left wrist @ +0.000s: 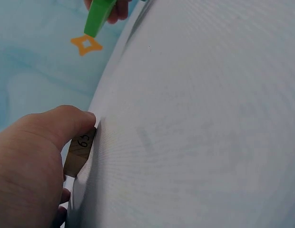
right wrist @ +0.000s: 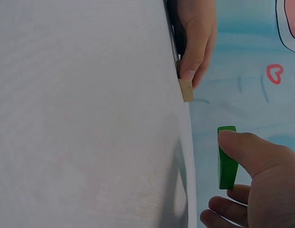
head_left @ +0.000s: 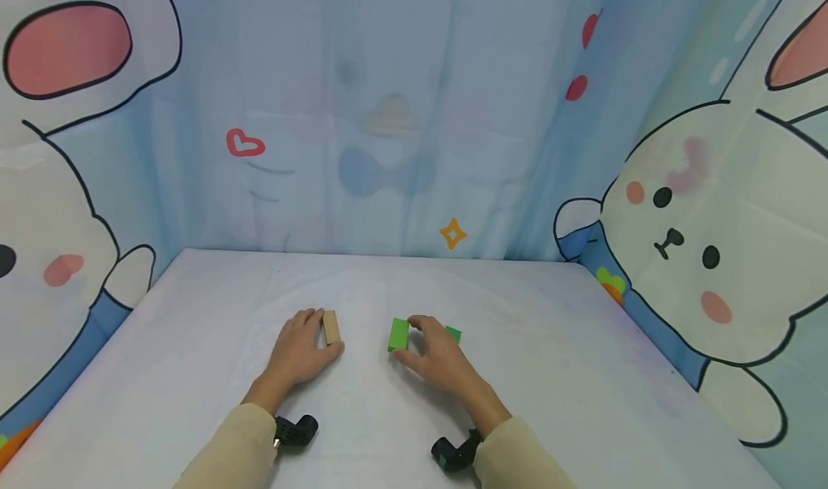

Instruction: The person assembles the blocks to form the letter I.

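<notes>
Green block point(head_left: 398, 336) pinched by its ends in your right grip point(head_left: 440, 355), held just above the tabletop point(head_left: 362, 424).
You can likely treat it as light, stiff and hard to damage; its smooth faces may slip, so pinch squarely across the two ends, as your thumb and finger do, spread only to the block's length with the other fingers loosely bent. It looks oblong, plain bright green, straight-edged. Your left grip point(head_left: 301, 350) holds a pale wooden block point(head_left: 330, 327) down at the tabletop, thumb toward its near end; a dark mark, seemingly "63", shows on it. Just past your right grip, a second green block point(head_left: 456, 333) is mostly hidden. Behind hangs a blue curtain point(head_left: 504, 151) printed with cartoon rabbits point(head_left: 763, 230).
</notes>
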`<act>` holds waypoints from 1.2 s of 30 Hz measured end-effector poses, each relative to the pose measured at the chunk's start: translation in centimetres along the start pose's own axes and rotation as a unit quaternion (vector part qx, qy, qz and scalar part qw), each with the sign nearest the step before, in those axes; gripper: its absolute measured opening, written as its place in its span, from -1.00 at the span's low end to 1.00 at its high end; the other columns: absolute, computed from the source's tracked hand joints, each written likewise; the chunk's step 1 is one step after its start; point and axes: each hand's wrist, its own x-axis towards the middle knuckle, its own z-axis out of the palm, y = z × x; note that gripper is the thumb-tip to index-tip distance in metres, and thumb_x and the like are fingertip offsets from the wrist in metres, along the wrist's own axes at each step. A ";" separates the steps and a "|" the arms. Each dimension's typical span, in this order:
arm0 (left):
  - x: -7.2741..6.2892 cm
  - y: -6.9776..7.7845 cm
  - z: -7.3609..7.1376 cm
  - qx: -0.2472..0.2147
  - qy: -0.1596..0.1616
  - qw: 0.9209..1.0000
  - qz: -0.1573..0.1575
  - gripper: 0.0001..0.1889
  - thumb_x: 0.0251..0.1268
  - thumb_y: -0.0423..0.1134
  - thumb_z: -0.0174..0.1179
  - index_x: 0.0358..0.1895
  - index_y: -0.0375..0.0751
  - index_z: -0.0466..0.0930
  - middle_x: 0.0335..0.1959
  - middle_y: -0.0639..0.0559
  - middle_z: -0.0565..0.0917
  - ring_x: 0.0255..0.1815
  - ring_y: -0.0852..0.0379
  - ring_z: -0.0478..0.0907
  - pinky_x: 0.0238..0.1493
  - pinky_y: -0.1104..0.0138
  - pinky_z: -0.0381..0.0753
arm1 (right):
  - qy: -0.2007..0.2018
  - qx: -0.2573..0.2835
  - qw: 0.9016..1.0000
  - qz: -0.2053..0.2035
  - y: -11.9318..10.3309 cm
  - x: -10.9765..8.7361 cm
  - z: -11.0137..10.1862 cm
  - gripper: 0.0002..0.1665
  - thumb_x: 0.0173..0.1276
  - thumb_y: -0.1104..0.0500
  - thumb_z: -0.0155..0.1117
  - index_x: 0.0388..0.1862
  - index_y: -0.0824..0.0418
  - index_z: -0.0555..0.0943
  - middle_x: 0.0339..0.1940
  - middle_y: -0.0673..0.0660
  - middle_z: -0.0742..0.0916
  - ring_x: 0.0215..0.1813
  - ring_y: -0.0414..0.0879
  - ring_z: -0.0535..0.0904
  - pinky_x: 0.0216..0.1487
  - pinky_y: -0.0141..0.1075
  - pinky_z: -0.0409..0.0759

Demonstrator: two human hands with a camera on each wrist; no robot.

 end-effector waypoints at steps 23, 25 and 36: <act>-0.2 0.4 0.0 0.006 -0.006 1.000 -0.004 -0.18 0.35 0.02 0.25 0.54 -0.42 0.26 0.52 -0.40 0.31 0.54 -0.41 0.22 0.53 -0.23 0.24 | -0.035 -0.002 0.999 -0.011 -1.1 -2.3 -0.6 -0.18 0.37 -0.09 0.46 0.44 0.29 0.42 0.41 0.25 0.58 0.47 0.17 0.48 0.46 0.10 0.47; -0.2 0.4 0.0 0.007 -0.007 1.000 -0.003 -0.18 0.35 0.03 0.25 0.54 -0.42 0.25 0.52 -0.40 0.30 0.55 -0.41 0.21 0.53 -0.23 0.24 | -0.036 -0.001 0.999 -0.013 -1.3 -2.4 -0.7 -0.18 0.36 -0.09 0.46 0.44 0.29 0.42 0.41 0.25 0.59 0.47 0.18 0.49 0.46 0.12 0.47; -0.2 0.2 0.1 0.004 -0.006 1.000 0.001 -0.18 0.36 0.03 0.24 0.54 -0.42 0.25 0.52 -0.41 0.30 0.55 -0.42 0.21 0.53 -0.23 0.24 | -0.042 0.000 0.999 -0.031 -1.6 -3.0 -0.7 -0.17 0.36 -0.11 0.45 0.44 0.28 0.42 0.40 0.26 0.59 0.46 0.18 0.49 0.45 0.11 0.48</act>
